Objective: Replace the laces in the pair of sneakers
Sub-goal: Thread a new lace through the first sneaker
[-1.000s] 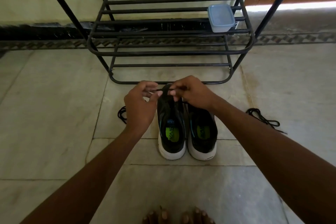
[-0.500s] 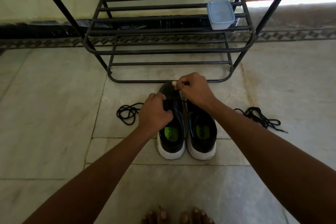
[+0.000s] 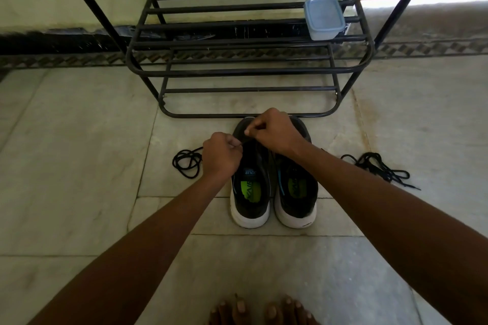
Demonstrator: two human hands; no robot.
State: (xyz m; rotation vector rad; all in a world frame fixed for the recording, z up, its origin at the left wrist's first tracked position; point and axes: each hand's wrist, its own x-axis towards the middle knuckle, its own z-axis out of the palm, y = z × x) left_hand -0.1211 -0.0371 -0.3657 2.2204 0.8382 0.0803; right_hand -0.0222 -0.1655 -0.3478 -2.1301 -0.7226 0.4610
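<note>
Two black sneakers with white soles stand side by side on the floor, heels toward me: the left sneaker [image 3: 249,200] and the right sneaker [image 3: 295,198]. My left hand [image 3: 221,155] pinches a black lace end over the left sneaker's eyelets. My right hand [image 3: 274,132] pinches the same lace near that shoe's toe. A loose black lace [image 3: 186,162] lies coiled on the floor to the left, running up to my left hand. Another black lace [image 3: 380,169] lies bundled on the floor to the right.
A black metal shoe rack [image 3: 248,71] stands just beyond the sneakers' toes, against the wall. A small lidded plastic box [image 3: 324,18] sits on its upper right shelf. My bare toes [image 3: 264,311] show at the bottom edge. Marble floor tiles surround the shoes.
Both hands dropped from holding the lace stretched above the toes to the left sneaker's eyelet area. The left hand moved right, uncovering the coiled lace on the floor.
</note>
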